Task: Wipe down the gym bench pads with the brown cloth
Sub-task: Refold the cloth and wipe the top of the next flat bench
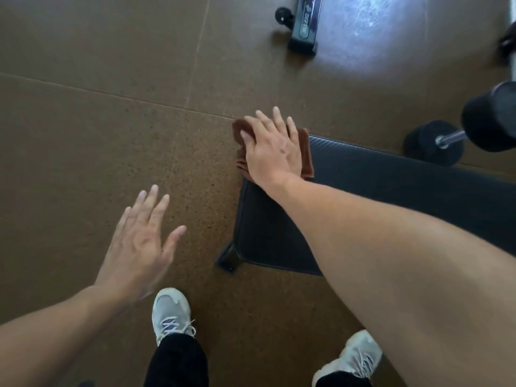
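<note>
A black gym bench pad (363, 174) runs from the centre of the view to the right edge. The brown cloth (305, 152), folded, lies on the pad's far left corner and hangs a little over the edge. My right hand (272, 148) presses flat on the cloth with straight, spread fingers. My left hand (139, 241) hovers over the floor to the left of the bench, fingers spread, holding nothing. My right forearm hides part of the pad's near side.
Black dumbbells (435, 142) lie on the brown speckled floor (111, 121) beyond the bench at right. The wheeled foot of another machine (304, 26) stands at the top. A black bench foot (230, 258) juts out at the pad's near left corner. My two shoes stand below.
</note>
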A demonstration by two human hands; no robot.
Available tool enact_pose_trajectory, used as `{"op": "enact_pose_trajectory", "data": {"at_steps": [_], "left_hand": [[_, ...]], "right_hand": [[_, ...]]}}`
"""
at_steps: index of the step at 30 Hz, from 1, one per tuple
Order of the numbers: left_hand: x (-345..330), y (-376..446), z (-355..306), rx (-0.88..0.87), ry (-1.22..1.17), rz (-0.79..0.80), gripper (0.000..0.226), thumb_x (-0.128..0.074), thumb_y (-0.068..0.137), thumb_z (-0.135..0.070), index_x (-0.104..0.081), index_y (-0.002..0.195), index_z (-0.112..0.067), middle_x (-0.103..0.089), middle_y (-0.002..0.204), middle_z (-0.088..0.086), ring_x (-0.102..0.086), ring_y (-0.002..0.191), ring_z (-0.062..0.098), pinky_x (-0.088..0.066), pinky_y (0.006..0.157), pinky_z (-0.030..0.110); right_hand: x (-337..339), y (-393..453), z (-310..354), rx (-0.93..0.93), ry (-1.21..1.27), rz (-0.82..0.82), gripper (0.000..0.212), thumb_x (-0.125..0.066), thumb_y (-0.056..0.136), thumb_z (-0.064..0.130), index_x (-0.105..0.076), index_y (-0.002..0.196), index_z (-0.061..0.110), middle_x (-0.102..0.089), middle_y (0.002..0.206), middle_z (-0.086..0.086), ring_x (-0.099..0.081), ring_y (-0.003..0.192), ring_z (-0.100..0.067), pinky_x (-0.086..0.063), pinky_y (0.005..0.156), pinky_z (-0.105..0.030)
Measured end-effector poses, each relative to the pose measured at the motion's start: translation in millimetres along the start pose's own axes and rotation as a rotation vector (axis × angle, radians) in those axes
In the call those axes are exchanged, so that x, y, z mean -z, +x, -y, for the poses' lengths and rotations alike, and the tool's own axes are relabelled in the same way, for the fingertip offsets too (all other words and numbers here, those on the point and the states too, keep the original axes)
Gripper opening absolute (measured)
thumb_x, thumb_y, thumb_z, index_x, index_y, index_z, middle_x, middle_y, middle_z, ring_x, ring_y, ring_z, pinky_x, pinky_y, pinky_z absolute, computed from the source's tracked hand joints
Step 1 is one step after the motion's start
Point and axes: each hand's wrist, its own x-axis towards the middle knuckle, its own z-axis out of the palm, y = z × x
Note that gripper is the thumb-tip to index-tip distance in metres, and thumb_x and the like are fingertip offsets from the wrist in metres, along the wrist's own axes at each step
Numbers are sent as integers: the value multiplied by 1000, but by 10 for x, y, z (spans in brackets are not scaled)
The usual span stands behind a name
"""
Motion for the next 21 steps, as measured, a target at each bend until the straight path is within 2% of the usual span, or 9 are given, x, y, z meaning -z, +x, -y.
{"op": "enact_pose_trajectory", "data": {"at_steps": [4, 6, 10, 13, 16, 21], "left_hand": [[-47, 42, -216, 9, -56, -2, 68, -32, 102, -50, -17, 161, -20, -1, 169, -4, 7, 155, 7, -4, 127, 39], [-28, 105, -422, -2, -95, -37, 66, -31, 104, -46, -15, 162, -20, -2, 170, -3, 6, 155, 7, -3, 127, 38], [10, 271, -885, -97, -84, -96, 64, -29, 105, -46, -18, 161, -17, -9, 170, 2, 0, 156, 11, -7, 127, 39], [-17, 378, -1309, -167, -27, -86, 68, -30, 101, -48, -21, 161, -16, -11, 170, 4, -2, 156, 14, -8, 126, 41], [-118, 480, -1941, -238, -2, -54, 65, -27, 105, -50, -18, 162, -19, -8, 170, 2, 1, 156, 13, -6, 127, 40], [-577, 538, -3176, -304, 5, -10, 71, -33, 104, -51, -9, 162, -20, 3, 171, -1, 10, 156, 12, 2, 127, 40]], "right_hand": [[-93, -630, -11, 167, 28, -33, 40, -42, 108, 41, -63, 140, 29, -41, 165, 4, -22, 159, -23, -11, 129, -46], [-114, -1028, -75, 275, 22, 2, 39, -47, 107, 39, -63, 140, 27, -41, 165, 2, -23, 158, -24, -16, 128, -48], [-146, -1588, -448, 519, -49, 105, 47, -49, 107, 34, -49, 153, 27, -31, 170, 0, -17, 160, -24, -13, 129, -47], [-74, -1680, -893, 604, -83, 132, 58, -60, 103, 28, -41, 158, 26, -26, 171, -1, -11, 161, -23, -12, 130, -46], [85, -1756, -1435, 521, -55, 106, 57, -56, 106, 30, -38, 160, 26, -26, 171, 0, -9, 161, -21, -12, 131, -45], [489, -1997, -2833, 176, -4, -69, 48, -42, 108, 29, -48, 155, 22, -39, 166, 1, -27, 157, -20, -20, 129, -43]]}}
